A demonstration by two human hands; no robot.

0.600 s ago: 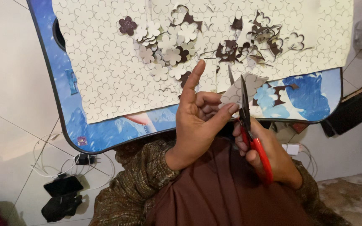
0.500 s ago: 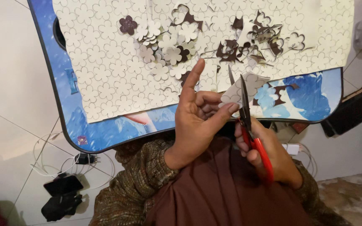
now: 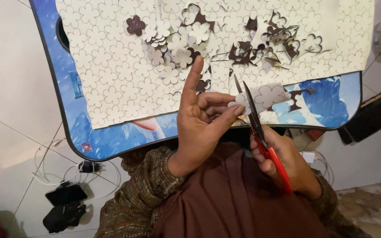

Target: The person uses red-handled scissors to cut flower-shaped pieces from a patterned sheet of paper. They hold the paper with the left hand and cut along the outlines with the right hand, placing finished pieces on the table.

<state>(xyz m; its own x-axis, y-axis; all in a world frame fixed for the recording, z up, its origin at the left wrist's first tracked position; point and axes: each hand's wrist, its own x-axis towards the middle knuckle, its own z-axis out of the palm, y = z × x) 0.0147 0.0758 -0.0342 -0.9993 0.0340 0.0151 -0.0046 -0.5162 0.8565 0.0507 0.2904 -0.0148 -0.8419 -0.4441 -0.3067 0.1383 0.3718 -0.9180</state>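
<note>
head view, looking down over a small blue lap table [image 3: 111, 136] at the person's two hands. the left hand [image 3: 201, 123] pinches a cream paper strip of flower shapes [image 3: 265, 96] between thumb and curled middle fingers, with the index finger raised straight up. the right hand [image 3: 283, 158] is closed through the red handles of a pair of scissors [image 3: 261, 132]; the dark blades are parted and straddle the strip just beside the left thumb tip. the strip is held above the near edge of the table, over its blue surface. behind the hands, a large cream sheet printed with flower outlines [image 3: 111, 79] covers most of the table top. a heap of cut-out cream flowers [image 3: 177, 44] lies on the sheet, and dark brown offcuts [image 3: 261, 44] lie to its right; one dark flower [image 3: 135, 25] sits apart at upper left. on the floor at left lie white cables [image 3: 49, 163] and what seems to be a black charger [image 3: 67, 194], though it is too dim to be sure.
</note>
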